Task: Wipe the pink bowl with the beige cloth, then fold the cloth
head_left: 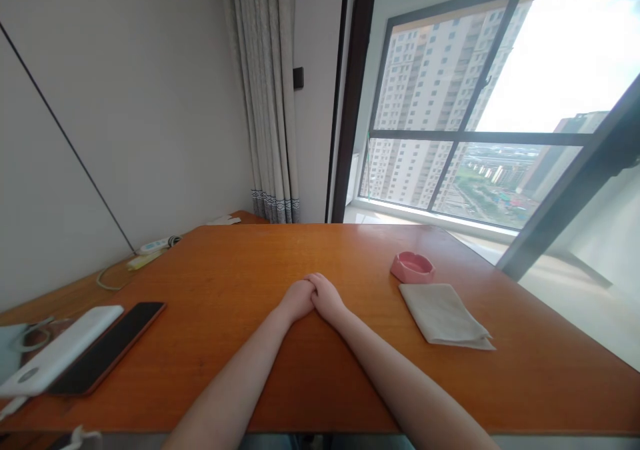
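My left hand (299, 301) and my right hand (328, 298) rest clasped together on the wooden table (240, 263), near its middle. Their fingers are closed around each other, and no object shows in them. What lies beneath the palms is hidden. To the right of my hands, apart from them, lies a folded white cloth (445, 313). Just behind the cloth stands a pink ashtray-like dish (413, 268) with an angular rim.
At the left lie a dark phone (113, 347) and a white power bank (65, 347) with a cable plugged in. A power strip (154, 246) sits by the wall. Behind the table hang a grey curtain (267, 97) and a large window (440, 130).
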Available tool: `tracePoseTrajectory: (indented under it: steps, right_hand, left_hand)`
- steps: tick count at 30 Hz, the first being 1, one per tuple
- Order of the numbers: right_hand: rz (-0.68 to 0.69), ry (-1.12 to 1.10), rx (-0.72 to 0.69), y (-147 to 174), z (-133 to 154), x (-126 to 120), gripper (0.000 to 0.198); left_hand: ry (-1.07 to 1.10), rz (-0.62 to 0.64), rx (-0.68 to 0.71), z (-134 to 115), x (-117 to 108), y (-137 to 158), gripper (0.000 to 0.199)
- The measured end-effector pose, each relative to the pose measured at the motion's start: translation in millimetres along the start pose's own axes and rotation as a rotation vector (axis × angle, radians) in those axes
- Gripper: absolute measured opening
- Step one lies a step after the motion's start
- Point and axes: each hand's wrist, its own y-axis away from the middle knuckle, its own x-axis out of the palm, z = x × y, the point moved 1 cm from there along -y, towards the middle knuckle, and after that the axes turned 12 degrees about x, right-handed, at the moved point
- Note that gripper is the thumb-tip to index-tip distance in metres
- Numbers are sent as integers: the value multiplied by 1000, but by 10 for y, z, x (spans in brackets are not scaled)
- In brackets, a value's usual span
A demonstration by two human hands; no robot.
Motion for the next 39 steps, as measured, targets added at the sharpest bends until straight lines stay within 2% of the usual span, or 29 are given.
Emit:
tracePoseTrajectory:
  steps: [5, 11, 22, 28, 31, 33, 34, 35, 37, 39]
  right_hand:
    - [32, -105, 4, -41, -116, -10, 44]
    - [29, -134, -24, -2, -116, -73, 45]
    - [29, -98, 18, 12, -136, -78, 36]
    - [28, -65, -2, 53, -81, -92, 35]
    - [95, -19, -72, 62, -53, -191, 35]
    - [149, 37, -79, 45, -85, -358, 35]
    - [131, 72, -51, 29, -127, -479, 38]
    - [58, 105, -3, 12, -189, -623, 43]
    - [-272, 202, 121, -3, -365, -956, 55]
    - [-627, 281, 343, 31, -594, -1272, 60]
  left_hand:
    - [-25, -15, -102, -70, 24, -25, 28]
    - [5, -43, -6, -102, 34, -4, 34]
    - [78, -38, -46, -157, 12, 13, 29]
    - [113, -57, -9, -134, 31, 14, 24]
    - [175, -77, 43, -97, 41, 5, 17]
    - [188, -96, 42, -64, 39, 1, 11]
    - [180, -105, 28, -47, 35, 0, 10]
    - [168, -112, 13, -31, 30, 1, 12]
    - [155, -122, -9, -9, 21, 4, 19]
    - [162, -122, -7, 0, 20, 6, 22]
